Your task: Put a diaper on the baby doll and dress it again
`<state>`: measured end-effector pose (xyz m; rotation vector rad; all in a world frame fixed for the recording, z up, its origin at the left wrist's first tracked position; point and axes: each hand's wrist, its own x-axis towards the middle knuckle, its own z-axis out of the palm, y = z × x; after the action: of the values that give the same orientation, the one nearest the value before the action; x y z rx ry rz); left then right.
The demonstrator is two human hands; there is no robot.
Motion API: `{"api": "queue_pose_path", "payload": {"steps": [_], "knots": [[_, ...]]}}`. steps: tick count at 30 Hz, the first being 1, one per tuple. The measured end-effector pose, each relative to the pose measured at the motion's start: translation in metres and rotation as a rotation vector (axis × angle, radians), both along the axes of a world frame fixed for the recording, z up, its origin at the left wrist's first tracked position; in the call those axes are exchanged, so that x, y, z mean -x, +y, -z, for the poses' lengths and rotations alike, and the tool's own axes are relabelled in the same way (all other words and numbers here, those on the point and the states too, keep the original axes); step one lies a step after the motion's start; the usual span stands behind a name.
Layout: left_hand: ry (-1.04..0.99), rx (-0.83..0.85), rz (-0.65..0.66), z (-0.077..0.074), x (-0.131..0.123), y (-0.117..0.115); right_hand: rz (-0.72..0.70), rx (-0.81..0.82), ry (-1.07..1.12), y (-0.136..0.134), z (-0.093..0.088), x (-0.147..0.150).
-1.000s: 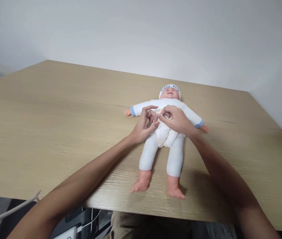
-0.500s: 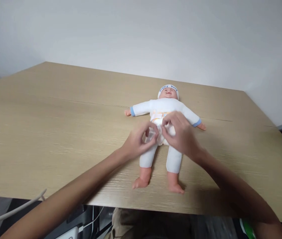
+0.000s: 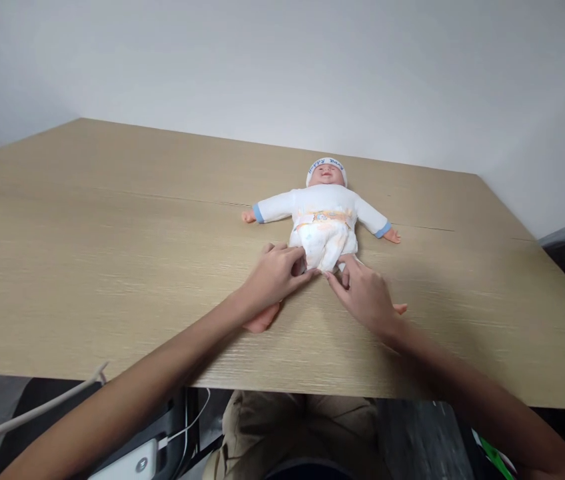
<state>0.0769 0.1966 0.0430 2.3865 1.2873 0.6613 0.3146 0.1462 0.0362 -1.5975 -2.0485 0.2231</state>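
Calling 12 the wall (image 3: 262,67) side: you've got a wide stretch of table (image 3: 112,267) at 9 from the doll (image 3: 325,197), the far edge up along the wall at 12, a narrower stretch out to the slanting edge at 3, and the near edge at 6, not far past the doll's feet (image 3: 261,319). Your left hand (image 3: 272,273) comes in from 7, fingers curled, thumb out straight toward 2. Your right hand (image 3: 365,290) comes in from 5, fingers bent, thumb aimed at 10 or so. Fingertips on both are at the leg edges of the diaper (image 3: 327,240), but honestly can't tell if either's pinching it. Doll's face up, right of the table's middle, long axis 12 to 6, head at 12, legs splayed toward 7 and 5, partly hidden behind your hands.
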Motion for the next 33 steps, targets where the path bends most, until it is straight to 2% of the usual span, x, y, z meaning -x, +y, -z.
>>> {"api": "queue_pose_path", "payload": {"steps": [4,7,11,15,18,21,24,28,33], "knots": [[0.006,-0.021,0.035,0.002,0.0,-0.002,-0.025,-0.096,-0.038,-0.003,0.015,0.007],[-0.063,-0.044,0.07,0.004,0.005,-0.004,-0.048,-0.128,0.002,-0.006,0.021,0.006],[-0.166,-0.048,0.094,0.002,0.008,-0.005,-0.098,-0.087,0.064,-0.009,0.016,0.004],[-0.177,0.041,0.121,-0.001,0.008,-0.002,-0.151,-0.005,0.092,-0.009,0.006,0.004],[-0.217,0.117,0.058,-0.002,0.008,-0.001,-0.121,0.118,0.123,-0.006,0.002,0.005],[-0.292,0.175,0.006,-0.004,0.006,-0.002,0.002,0.177,0.269,-0.003,0.004,0.005],[-0.445,0.259,-0.065,-0.004,0.005,-0.006,0.098,0.118,0.417,0.0,0.007,0.003],[-0.691,0.379,-0.21,0.001,0.005,-0.011,0.175,0.037,0.445,-0.001,0.01,-0.002],[-0.687,0.469,-0.222,0.003,0.006,-0.014,0.154,0.001,0.352,-0.003,0.009,-0.005]]}}
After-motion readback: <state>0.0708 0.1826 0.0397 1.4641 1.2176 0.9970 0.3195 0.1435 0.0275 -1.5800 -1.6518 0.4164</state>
